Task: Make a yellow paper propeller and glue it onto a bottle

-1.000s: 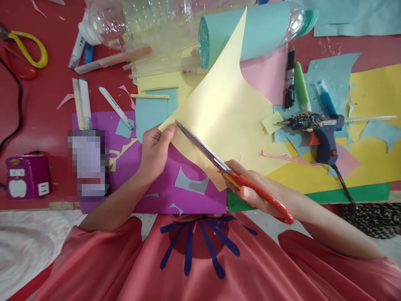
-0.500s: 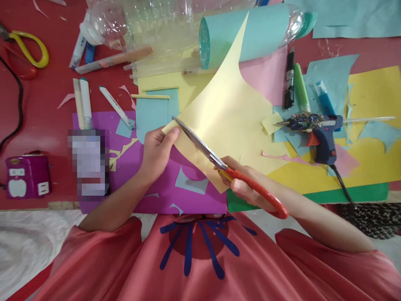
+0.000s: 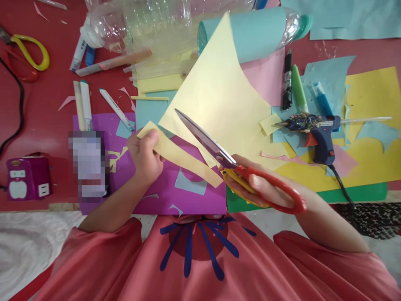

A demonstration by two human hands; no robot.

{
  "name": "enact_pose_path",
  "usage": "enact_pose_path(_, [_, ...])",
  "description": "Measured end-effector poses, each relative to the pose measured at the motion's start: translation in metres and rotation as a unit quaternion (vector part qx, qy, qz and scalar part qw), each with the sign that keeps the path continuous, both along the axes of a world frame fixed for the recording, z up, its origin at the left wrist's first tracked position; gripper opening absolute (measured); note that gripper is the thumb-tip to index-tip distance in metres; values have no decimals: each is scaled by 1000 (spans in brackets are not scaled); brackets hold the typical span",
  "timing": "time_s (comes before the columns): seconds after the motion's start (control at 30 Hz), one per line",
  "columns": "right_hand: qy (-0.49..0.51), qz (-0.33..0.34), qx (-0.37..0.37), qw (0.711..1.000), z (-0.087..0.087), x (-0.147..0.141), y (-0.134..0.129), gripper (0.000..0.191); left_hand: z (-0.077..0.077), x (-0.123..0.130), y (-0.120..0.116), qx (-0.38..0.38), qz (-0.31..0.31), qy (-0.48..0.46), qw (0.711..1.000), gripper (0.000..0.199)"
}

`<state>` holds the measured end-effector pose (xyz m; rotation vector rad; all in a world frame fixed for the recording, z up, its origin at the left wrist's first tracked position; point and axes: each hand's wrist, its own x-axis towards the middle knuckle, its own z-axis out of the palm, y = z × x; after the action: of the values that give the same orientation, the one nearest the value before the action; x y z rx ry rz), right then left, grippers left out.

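Between its thumb and fingers my left hand (image 3: 145,154) pinches one end of a curved pale yellow strip (image 3: 184,159). The strip is apart from the large pale yellow sheet (image 3: 219,88), whose pointed top lies over a blue-wrapped bottle (image 3: 261,35). My right hand (image 3: 253,179) is wrapped round the handles of red and yellow scissors (image 3: 205,140). The closed-looking blades point up and left, over the sheet's lower edge.
A glue gun (image 3: 324,136) lies at the right, near markers and blue scraps. Clear plastic bottles (image 3: 150,25) lie at the back. Purple paper (image 3: 194,205), a phone (image 3: 90,165) and a second pair of scissors (image 3: 31,52) are at the left.
The strip has come away from the large sheet and moved left and down with my left hand. The sheet's lower left corner has shifted left. My right hand has moved slightly right.
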<state>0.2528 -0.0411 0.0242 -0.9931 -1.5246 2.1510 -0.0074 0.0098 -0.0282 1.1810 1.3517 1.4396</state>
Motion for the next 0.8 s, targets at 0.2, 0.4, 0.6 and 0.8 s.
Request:
enact_pose_path(0.2, [-132,-49,85,986,4,13,4,47,-6,-14,1,57,-19,5,998,44])
enact_pose_path(0.4, [-408,-110,343,839,-6,-5,13,30,-12,-6,5,-4,21,35,999,38])
enact_pose_path(0.6, [-447,-79,440,775,-30,-27,35,30,-19,-2,10,-5,55,35,998,36])
enact_pose_path(0.8, [-441,-118,513,727,-48,-40,51,41,-21,-4,14,-34,10,62,997,44])
